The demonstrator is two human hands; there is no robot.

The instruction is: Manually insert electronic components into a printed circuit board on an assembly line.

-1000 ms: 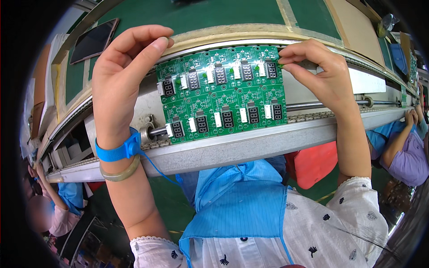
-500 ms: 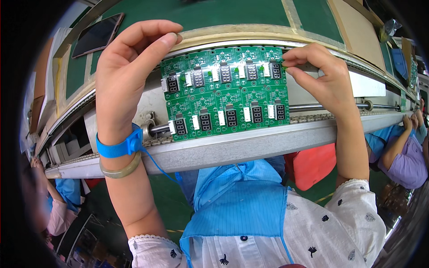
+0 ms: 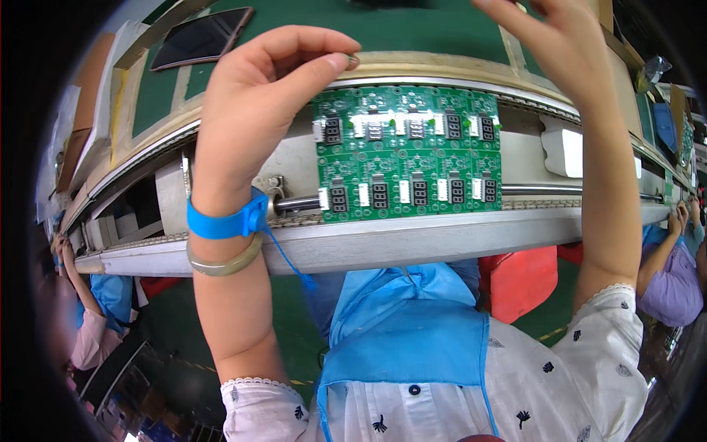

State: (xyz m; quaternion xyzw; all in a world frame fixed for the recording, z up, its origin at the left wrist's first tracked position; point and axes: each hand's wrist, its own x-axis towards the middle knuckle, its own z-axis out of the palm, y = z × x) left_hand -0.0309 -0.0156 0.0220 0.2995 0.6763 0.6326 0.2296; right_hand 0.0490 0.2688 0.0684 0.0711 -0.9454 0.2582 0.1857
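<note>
A green circuit board panel [image 3: 398,163] lies across the rails of a conveyor in front of me. It carries two rows of black digit displays [image 3: 379,195] with white connectors [image 3: 363,195] beside them. Small green parts stand along the upper row. My left hand [image 3: 254,99] hovers over the panel's far left corner, thumb and forefinger pinched on a tiny piece too small to name. A blue wrist strap [image 3: 224,221] with a cord circles that wrist. Reaching past the far rail, my right hand [image 3: 556,40] is off the panel, its fingertips partly cut off by the upper edge.
A dark tablet or phone [image 3: 202,38] lies on the green surface at the far left. The conveyor's near metal rail [image 3: 412,239] runs between me and the panel. White foam [image 3: 563,147] sits right of the panel. Other people work at both sides, and a red seat [image 3: 519,283] stands below.
My right hand has left the panel's far right corner and moved up and away. My left hand keeps its pinch above the far left corner. The whole view has shifted somewhat.
</note>
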